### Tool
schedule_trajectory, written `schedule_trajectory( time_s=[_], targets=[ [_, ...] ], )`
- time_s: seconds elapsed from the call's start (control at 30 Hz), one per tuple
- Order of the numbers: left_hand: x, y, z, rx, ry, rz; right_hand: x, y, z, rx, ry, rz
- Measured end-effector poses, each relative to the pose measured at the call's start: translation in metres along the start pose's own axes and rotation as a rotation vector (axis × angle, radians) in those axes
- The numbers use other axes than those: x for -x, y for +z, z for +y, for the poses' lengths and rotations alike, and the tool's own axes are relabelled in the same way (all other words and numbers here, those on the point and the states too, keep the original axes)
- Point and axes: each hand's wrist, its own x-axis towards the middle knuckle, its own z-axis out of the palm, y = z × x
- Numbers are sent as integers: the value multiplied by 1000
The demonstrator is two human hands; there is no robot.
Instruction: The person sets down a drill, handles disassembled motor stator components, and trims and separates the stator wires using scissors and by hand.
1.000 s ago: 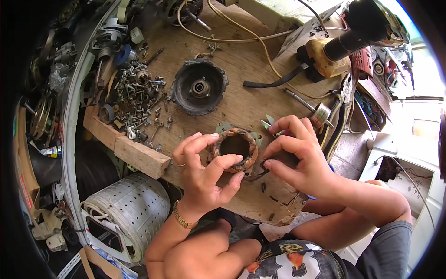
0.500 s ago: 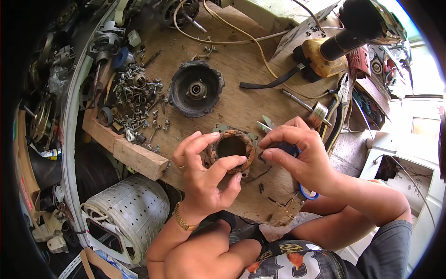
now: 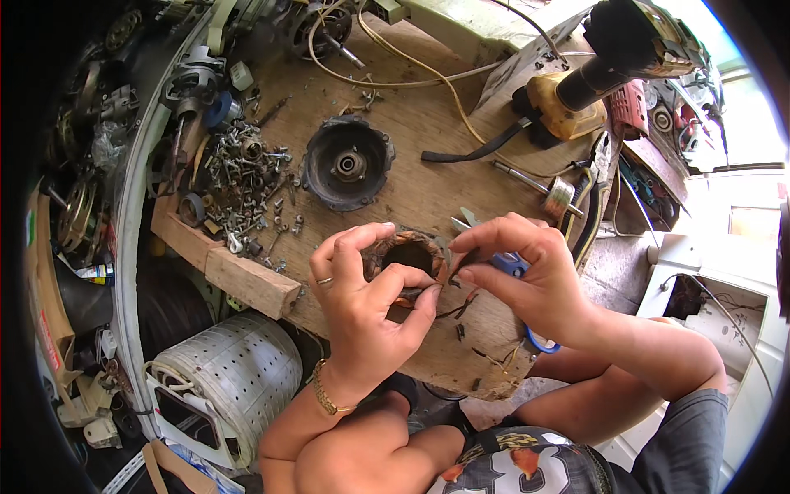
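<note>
A motor stator, a ring with copper-coloured windings and an open round middle, lies near the front of the wooden bench. My left hand spreads its fingers around the ring's left side, its thumb and index finger pinched together at the near right rim. Just right of the ring, my right hand is closed, thumb and index finger holding a thin dark strip whose kind I cannot make out. Beneath that hand lie scissors with blue handles, partly hidden. Short dark wire ends lie beside the stator.
Behind the stator sits a round dark motor housing. Loose screws are heaped at the left, along a wooden edging block. On the right are a cordless drill, pliers and a shaft with a copper-coloured coil.
My left thumb and index finger have come together at the stator's rim. My right hand has moved slightly left, and more of the blue scissor handle shows beneath it.
</note>
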Motion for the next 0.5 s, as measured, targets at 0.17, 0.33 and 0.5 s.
schedule_trajectory(
  time_s=[0.17, 0.33, 0.5],
  targets=[
    [2, -1, -1, 56, -32, -9, 2, 8, 6, -156, 29, 56],
    [3, -4, -3, 59, -46, -13, 2, 10, 5, -206, 46, 60],
    [-3, -7, 2, 37, -38, 7, 3, 10, 4, -192, 65, 46]
  ],
)
